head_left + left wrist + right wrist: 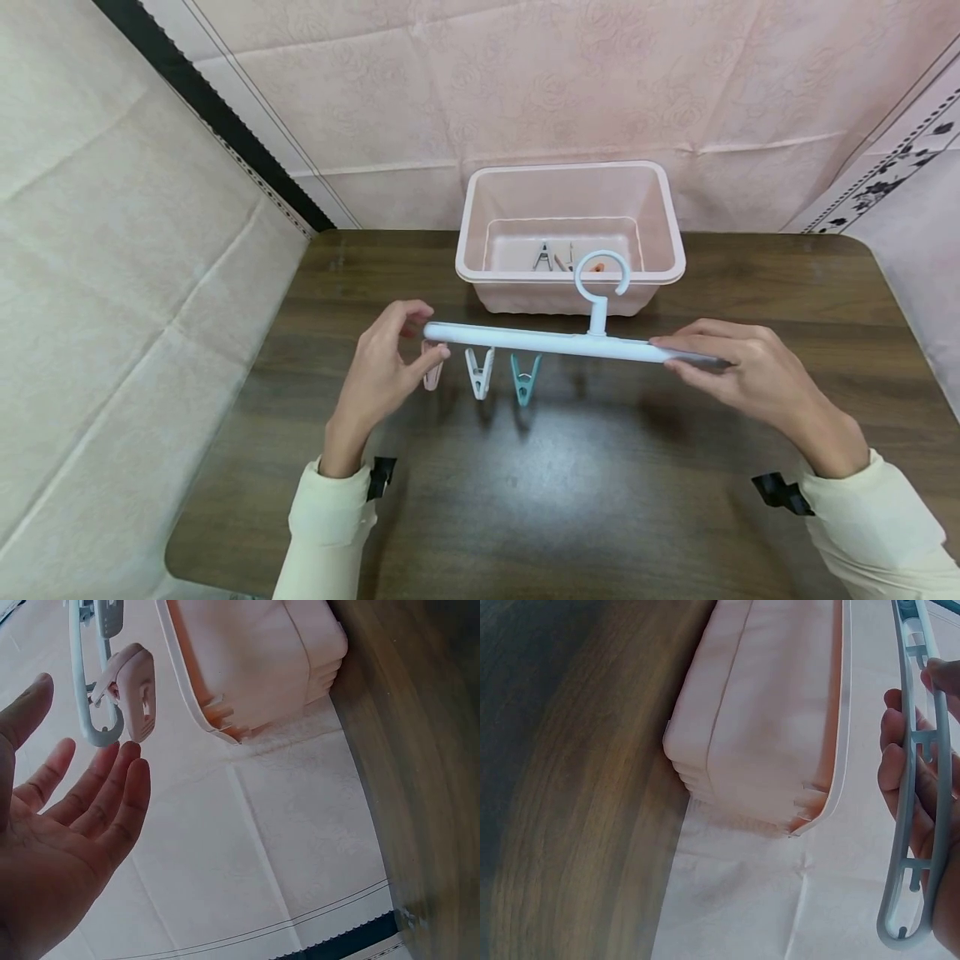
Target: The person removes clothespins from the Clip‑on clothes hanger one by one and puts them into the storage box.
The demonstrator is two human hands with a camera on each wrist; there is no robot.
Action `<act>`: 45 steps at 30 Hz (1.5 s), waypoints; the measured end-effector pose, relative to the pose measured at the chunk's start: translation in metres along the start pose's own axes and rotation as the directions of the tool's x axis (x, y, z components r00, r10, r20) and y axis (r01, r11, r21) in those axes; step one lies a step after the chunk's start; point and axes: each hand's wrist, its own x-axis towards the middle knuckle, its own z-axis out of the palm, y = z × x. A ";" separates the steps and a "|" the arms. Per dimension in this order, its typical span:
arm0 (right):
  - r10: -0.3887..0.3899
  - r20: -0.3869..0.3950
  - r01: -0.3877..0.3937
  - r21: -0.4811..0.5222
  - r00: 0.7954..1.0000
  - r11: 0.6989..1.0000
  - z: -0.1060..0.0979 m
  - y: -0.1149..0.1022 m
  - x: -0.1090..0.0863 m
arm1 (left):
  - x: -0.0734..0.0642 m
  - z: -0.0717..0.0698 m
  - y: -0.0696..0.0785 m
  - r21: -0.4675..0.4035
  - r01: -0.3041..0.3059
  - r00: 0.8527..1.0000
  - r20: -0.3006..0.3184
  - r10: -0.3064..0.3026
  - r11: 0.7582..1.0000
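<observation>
A light blue clothes hanger (525,340) with an upright hook is held level above the table. My right hand (757,375) grips its right end between thumb and fingers; in the right wrist view the hanger's slotted bar (943,810) crosses the fingers. A pink clothespin (139,697), a white clothespin (480,373) and a teal clothespin (525,382) hang along its left half. Around the left end is my left hand (382,358), its fingers spread and loosely bent. In the left wrist view the fingertips lie just below the pink clothespin; touching or not, I cannot tell.
Behind the hanger a pale pink plastic basket (570,296) stands at the table's back edge. Inside it lie a grey clothespin (543,257) and a few other small pieces. The dark wooden table (525,517) meets cloth-covered walls at the back and left.
</observation>
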 end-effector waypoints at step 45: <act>-0.002 -0.009 0.002 -0.010 1.000 1.000 0.002 0.006 -0.001 | -0.019 0.023 -0.015 -0.175 0.471 0.881 0.041 -0.471 0.865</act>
